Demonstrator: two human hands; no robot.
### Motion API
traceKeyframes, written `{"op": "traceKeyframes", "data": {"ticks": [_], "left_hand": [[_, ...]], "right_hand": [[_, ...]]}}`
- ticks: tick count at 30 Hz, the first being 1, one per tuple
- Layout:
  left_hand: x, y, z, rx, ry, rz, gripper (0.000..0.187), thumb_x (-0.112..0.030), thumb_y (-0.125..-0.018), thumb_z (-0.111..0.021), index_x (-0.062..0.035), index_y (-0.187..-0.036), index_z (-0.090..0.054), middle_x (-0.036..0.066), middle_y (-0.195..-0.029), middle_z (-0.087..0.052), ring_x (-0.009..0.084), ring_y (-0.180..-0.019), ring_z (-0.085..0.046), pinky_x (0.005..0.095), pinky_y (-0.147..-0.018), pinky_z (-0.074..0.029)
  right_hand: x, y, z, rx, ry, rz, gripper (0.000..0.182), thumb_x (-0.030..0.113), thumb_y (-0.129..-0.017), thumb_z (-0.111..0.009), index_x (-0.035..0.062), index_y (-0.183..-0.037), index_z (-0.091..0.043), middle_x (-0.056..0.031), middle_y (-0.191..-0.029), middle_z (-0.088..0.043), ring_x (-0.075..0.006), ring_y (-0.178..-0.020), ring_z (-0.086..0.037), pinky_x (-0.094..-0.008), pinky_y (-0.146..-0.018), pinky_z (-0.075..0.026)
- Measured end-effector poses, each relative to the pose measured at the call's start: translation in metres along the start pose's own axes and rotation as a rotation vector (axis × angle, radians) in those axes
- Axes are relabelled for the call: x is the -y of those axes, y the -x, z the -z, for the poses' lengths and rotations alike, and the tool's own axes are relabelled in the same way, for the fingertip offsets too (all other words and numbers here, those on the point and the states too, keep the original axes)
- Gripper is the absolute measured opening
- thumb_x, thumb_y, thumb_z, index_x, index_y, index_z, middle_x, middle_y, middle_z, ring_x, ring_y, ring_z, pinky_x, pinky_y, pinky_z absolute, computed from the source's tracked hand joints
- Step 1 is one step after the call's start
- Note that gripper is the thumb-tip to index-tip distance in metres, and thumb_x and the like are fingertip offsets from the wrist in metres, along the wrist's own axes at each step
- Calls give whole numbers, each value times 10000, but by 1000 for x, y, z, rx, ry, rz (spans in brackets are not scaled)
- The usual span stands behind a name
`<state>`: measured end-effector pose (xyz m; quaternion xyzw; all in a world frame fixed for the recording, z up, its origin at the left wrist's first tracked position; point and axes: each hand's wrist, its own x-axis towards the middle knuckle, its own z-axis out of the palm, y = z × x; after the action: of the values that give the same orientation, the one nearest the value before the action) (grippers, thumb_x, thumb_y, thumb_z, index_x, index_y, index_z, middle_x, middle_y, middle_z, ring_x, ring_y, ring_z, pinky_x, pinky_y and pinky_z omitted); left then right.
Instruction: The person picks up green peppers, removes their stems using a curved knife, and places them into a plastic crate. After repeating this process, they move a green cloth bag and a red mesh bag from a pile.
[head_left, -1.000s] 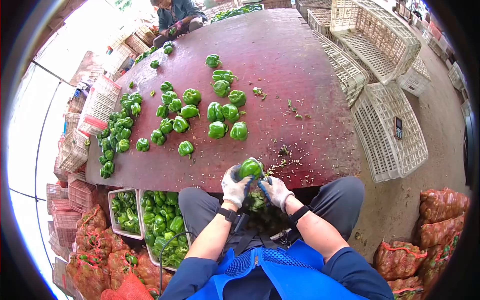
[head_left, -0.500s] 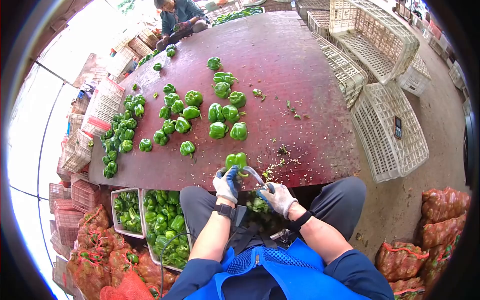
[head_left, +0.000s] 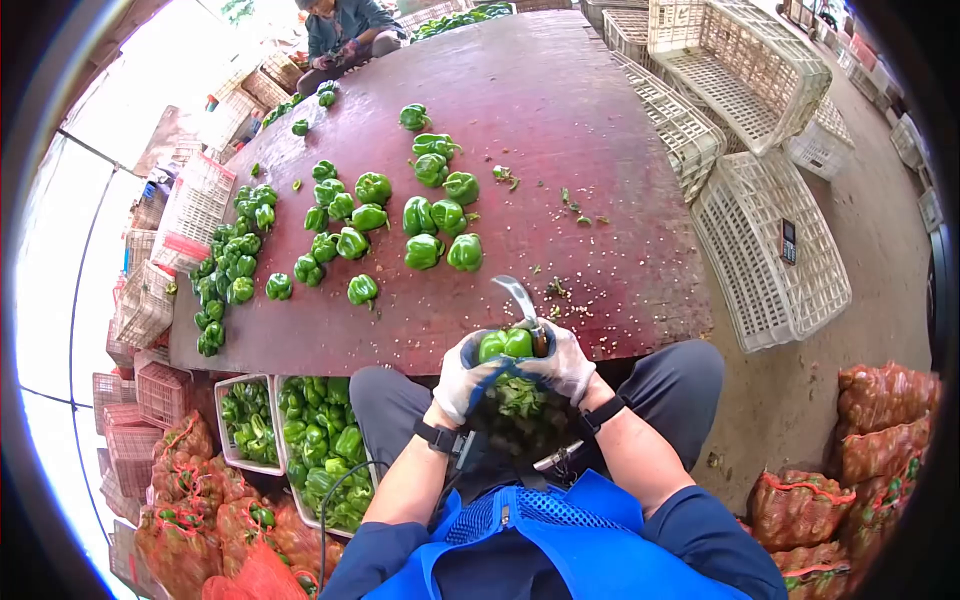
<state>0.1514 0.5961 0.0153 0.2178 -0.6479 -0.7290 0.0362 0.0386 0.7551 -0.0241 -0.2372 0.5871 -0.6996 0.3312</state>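
- Near the close edge of the desk [head_left: 600,130], between the person's knees, a green bell pepper [head_left: 507,344] sits in the gloved hands.
- The left hand [head_left: 463,382] is closed around the pepper's left side.
- The right hand [head_left: 562,366] grips the handle of a curved knife [head_left: 517,296] and also presses against the pepper's right side; the blade sticks up and hooks leftward over the desk.
- Pale seeds [head_left: 592,292] and green scraps [head_left: 557,289] lie scattered on the desk, just beyond the hands.
- Loose peppers [head_left: 423,252] stand in groups across the middle and left of the desk.
- Below its left part, two crates [head_left: 277,466] hold more green peppers.
- Right of the desk, a phone [head_left: 788,242] rests on a pale slatted crate [head_left: 748,310].
- At the far left corner sits a co-worker [head_left: 345,35], hands together.
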Motion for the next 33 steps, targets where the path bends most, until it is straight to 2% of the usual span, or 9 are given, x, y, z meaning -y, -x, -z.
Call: {"op": "traceKeyframes", "data": {"ticks": [6, 9, 13, 16, 18, 24, 26, 28, 33], "left_hand": [[4, 6, -9, -27, 113, -29, 346, -179, -891, -682, 25, -1166, -629, 54, -1056, -681, 133, -947, -632, 293, -833, -525], [13, 5, -9, -22, 527, 23, 300, -196, -920, -648, 0, -1146, -626, 73, -1039, -684, 166, -881, -665, 295, -728, -554], [0, 8, -8, 71, 403, -22, 408, -235, -893, -681, 19, -1202, -598, 98, -1050, -683, 163, -840, -672, 265, -636, -551], [-9, 4, -11, 28, 328, -106, 501, -189, -850, -719, 39, -1268, -563, 103, -1103, -668, 167, -930, -663, 288, -758, -562], [-11, 6, -12, -38, 206, -168, 591, -84, -795, -792, 37, -1316, -540, 81, -1207, -633, 168, -1097, -611, 320, -989, -480], [18, 4, -7, 26, -412, -492, 749, -81, -687, -870, -3, -1347, -525, 137, -1288, -600, 242, -1178, -596, 356, -1024, -480], [18, 7, -15, 4, -179, -353, 719, 26, -691, -830, 28, -1339, -518, 96, -1266, -608, 190, -1166, -580, 350, -1046, -454], [-2, 9, -22, 11, 171, -123, 723, 66, -681, -809, 33, -1340, -514, 86, -1248, -617, 178, -1124, -598, 330, -1008, -483], [-4, 4, -9, 46, 98, -52, 613, 121, -713, -729, 47, -1297, -557, 72, -1152, -662, 158, -1033, -631, 309, -934, -513]], "right_hand": [[-5, -1, 3, -82, -215, -47, 428, 93, -757, -791, -2, -1145, -635, -44, -1006, -694, -128, -922, -643, -289, -869, -521], [0, 1, 3, -112, -514, -208, 353, 50, -773, -738, -5, -1110, -649, -48, -965, -696, -141, -851, -660, -303, -807, -546], [20, 1, 4, -75, -479, -136, 299, 47, -812, -732, 3, -1092, -638, -48, -936, -692, -131, -824, -659, -293, -769, -550], [8, -2, 3, -126, -453, -303, 289, 71, -845, -744, 7, -1106, -638, -40, -956, -693, -128, -837, -665, -292, -773, -554], [-3, -4, 1, -141, -325, -333, 284, 93, -866, -748, 17, -1118, -640, -38, -965, -695, -130, -839, -668, -288, -769, -556], [-18, -6, -2, 2, -984, -371, 293, 65, -872, -721, 41, -1156, -654, -50, -1029, -699, -135, -890, -669, -304, -797, -556], [-20, -5, -2, -57, -890, -351, 316, 88, -875, -727, 44, -1181, -659, -43, -1060, -703, -129, -925, -667, -307, -828, -550], [2, -3, -2, -50, -425, -221, 313, 124, -879, -737, 46, -1174, -669, -29, -1057, -705, -118, -936, -658, -298, -835, -543], [3, -6, 7, 12, -230, -184, 312, 126, -846, -757, 32, -1134, -681, -17, -1024, -706, -91, -907, -630, -283, -808, -524]]}}
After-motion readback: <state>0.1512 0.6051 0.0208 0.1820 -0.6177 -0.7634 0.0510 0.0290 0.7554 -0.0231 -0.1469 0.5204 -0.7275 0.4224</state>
